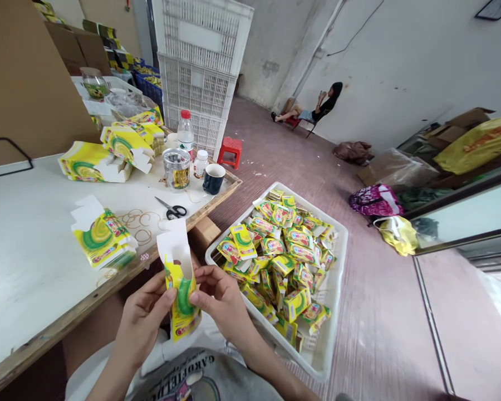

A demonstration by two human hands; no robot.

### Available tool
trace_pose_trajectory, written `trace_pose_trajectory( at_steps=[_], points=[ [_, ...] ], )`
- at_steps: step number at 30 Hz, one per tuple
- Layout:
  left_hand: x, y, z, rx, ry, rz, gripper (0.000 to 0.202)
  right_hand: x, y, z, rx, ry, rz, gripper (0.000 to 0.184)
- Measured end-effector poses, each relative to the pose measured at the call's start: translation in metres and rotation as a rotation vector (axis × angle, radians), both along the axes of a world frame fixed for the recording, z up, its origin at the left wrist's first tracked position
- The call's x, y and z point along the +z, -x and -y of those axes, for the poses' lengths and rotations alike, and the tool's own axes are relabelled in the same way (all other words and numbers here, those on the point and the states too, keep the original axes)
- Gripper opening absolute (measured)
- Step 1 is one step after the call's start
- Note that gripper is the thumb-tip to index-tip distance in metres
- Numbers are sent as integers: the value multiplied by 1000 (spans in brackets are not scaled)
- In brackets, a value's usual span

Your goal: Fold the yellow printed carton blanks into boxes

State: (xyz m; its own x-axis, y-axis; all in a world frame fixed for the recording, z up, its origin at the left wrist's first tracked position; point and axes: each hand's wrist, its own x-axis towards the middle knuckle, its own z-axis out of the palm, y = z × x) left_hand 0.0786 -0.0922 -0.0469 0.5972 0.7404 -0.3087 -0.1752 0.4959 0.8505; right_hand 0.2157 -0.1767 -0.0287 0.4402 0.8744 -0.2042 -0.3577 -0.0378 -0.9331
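Between both hands, above my lap, is a yellow and green printed carton (179, 303) with its white top flaps standing up and its upper end open. My left hand (146, 312) pinches the carton's left edge between thumb and fingers. On the opposite edge, my right hand (221, 301) grips with its thumb on the front; its other fingers are partly hidden behind. A small stack of flat cartons (104, 236) lies on the white table (33, 239) to the left. Right of my hands, a white plastic crate (336, 312) holds many folded small cartons.
Black scissors (173, 210), rubber bands (140, 223), a dark mug (214, 179), a clear canister (177, 169) and a red-capped bottle (186, 133) are on the table. Carton bundles (94, 161) lie farther back. White crates (198, 72) stand stacked behind a red stool (230, 151). A person (317, 108) sits by the wall.
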Motion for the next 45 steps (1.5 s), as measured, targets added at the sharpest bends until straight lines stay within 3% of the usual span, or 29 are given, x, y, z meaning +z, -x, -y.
trace_pose_trajectory(
  at_steps=[5, 9, 15, 19, 23, 30, 34, 38, 41, 45],
  points=[
    [1, -5, 1, -74, -122, -146, 48, -6, 2, 0, -77, 44, 165, 30],
    [7, -11, 3, -36, -236, -156, 67, -12, -4, 2, -129, 20, 244, 22],
    [14, -5, -1, -97, -251, -84, 73, -6, -19, 7, 62, -108, 347, 47],
    [18, 4, -5, -230, -184, -56, 60, -1, -29, 11, 173, -142, 385, 39],
    [15, 6, -2, -382, -116, -35, 48, 2, -35, 12, 163, -75, 525, 27],
    [17, 1, 4, -362, -96, -37, 85, 5, -33, 12, 27, -43, 594, 25],
    [17, 0, 2, -370, -180, -91, 63, 5, -34, 12, 21, -85, 586, 26],
    [12, -1, 3, -275, -269, -124, 43, 8, -38, 13, -4, -169, 658, 49],
    [7, -2, 5, -248, -314, -145, 42, 10, -40, 14, 93, -24, 642, 38],
    [6, -2, 5, -321, -414, -182, 45, 5, -36, 14, 173, 123, 648, 35]
  ],
)
